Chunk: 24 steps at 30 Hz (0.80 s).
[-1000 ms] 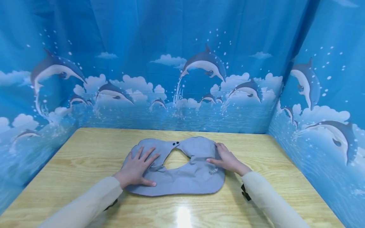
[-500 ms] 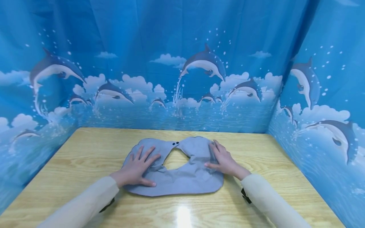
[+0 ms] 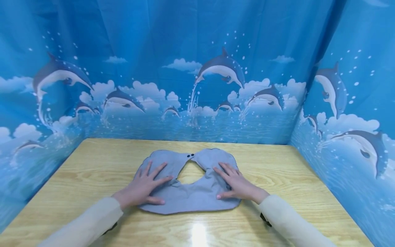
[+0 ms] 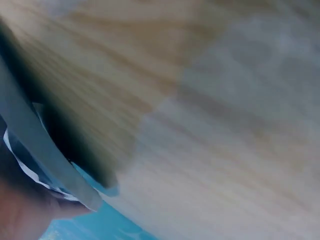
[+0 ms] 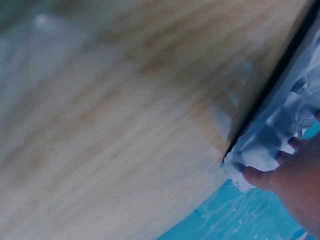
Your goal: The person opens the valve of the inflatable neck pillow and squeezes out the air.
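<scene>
A grey inflatable neck pillow (image 3: pixel 191 199) lies on the table, its two ends meeting at the far side beside a pair of dark snap buttons (image 3: pixel 190 155). My left hand (image 3: pixel 137 187) rests on its left part with the fingers spread. On the right part lies my right hand (image 3: pixel 239 185), its fingers apart and pointing inward. A clear valve (image 5: pixel 301 117) shows on the pillow in the right wrist view, close to the fingers. In the left wrist view only the pillow's edge (image 4: pixel 45 145) and part of the left hand appear, blurred.
The wood-grain table (image 3: pixel 102 157) extends around the pillow on all sides. Blue curtains (image 3: pixel 172 68) printed with dolphins stand behind it and along both sides. Light glares off the table's near edge.
My right hand has slid inward and nearer from the pillow's right edge onto its top, now largely covering the valve. My left hand has shifted slightly nearer and to the left.
</scene>
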Tool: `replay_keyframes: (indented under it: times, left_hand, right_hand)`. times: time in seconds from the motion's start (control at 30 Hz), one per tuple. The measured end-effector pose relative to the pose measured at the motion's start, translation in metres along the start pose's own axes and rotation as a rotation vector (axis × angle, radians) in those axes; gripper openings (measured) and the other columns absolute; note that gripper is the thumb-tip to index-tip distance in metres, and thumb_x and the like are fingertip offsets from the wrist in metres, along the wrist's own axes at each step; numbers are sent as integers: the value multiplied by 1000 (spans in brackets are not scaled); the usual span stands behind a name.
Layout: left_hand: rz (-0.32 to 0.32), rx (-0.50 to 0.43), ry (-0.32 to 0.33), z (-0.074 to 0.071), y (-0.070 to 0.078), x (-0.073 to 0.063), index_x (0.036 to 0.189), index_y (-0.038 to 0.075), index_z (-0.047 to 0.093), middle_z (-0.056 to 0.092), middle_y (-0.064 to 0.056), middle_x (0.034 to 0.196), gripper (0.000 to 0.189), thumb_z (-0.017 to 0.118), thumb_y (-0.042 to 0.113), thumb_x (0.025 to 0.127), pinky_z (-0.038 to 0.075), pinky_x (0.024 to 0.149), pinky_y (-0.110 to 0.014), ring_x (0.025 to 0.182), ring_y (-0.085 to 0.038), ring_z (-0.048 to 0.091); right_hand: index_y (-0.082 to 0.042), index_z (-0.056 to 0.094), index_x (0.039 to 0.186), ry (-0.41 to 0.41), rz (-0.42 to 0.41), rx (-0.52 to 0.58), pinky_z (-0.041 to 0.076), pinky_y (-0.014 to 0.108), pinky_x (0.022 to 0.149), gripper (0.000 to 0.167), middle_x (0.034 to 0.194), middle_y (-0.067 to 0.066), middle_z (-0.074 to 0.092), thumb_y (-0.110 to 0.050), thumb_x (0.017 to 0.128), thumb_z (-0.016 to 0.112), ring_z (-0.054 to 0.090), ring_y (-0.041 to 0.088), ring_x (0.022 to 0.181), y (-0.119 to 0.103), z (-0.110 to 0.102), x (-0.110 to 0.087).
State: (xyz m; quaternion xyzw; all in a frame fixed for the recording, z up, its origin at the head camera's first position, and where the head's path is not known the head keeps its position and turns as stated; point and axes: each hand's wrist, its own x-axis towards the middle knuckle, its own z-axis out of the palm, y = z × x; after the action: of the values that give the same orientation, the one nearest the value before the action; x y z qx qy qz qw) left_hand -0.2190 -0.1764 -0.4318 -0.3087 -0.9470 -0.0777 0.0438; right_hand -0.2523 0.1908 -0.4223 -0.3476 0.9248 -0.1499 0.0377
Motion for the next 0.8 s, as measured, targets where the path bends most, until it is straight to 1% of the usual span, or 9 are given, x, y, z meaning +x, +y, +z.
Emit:
replay_keyframes:
  times: [0.13, 0.23, 0.33, 0.47, 0.6, 0.73, 0.8]
  left_hand:
    - [-51, 83, -21, -2, 6, 5, 138, 40, 36, 10, -8, 154, 86, 47, 82, 64, 23, 89, -75, 130, -59, 8]
    - [-86, 137, -40, -4, 8, 10, 138, 38, 37, 11, -8, 154, 93, 45, 86, 59, 25, 89, -75, 128, -60, 12]
    - [-124, 161, -76, -4, 10, 14, 140, 36, 35, 9, -8, 155, 100, 44, 88, 56, 25, 90, -74, 128, -60, 13]
    - [-177, 136, -126, -5, 12, 17, 142, 34, 30, 4, -7, 155, 105, 47, 88, 53, 22, 92, -74, 130, -59, 8]
    - [-205, 79, -140, -6, 13, 20, 143, 33, 28, 2, -7, 155, 106, 52, 85, 54, 20, 91, -76, 130, -59, 5]
    - [-208, 31, -129, -4, 12, 20, 144, 34, 24, 0, -7, 155, 106, 54, 83, 55, 18, 90, -77, 130, -60, 2]
    - [-192, 1, -114, -3, 10, 19, 145, 34, 21, -2, -8, 155, 108, 55, 83, 55, 17, 90, -77, 129, -60, 0]
  right_hand:
    - [-16, 16, 148, -65, 14, -6, 15, 65, 104, 100, 153, 17, 6, -59, 72, 65, 5, 40, 139, -1, -1, 2]
    - [-15, 16, 148, -92, 32, -13, 14, 66, 103, 102, 153, 19, 6, -59, 71, 67, 6, 43, 138, -1, -2, 4]
    - [-15, 17, 148, -117, 60, -3, 14, 67, 102, 103, 152, 22, 8, -58, 70, 68, 8, 48, 136, -1, -3, 5]
    - [-16, 18, 147, -133, 89, 7, 15, 68, 102, 102, 151, 24, 11, -58, 69, 69, 10, 51, 134, 2, -5, 6]
    - [-18, 20, 147, -136, 115, -3, 16, 67, 102, 101, 151, 23, 12, -58, 68, 69, 11, 50, 135, 6, -7, 9]
    - [-19, 19, 147, -143, 130, 7, 14, 66, 104, 102, 152, 22, 11, -59, 68, 69, 9, 49, 136, 8, -7, 10]
    - [-19, 19, 147, -137, 123, 3, 14, 65, 104, 101, 152, 21, 10, -60, 69, 67, 9, 48, 136, 9, -7, 9]
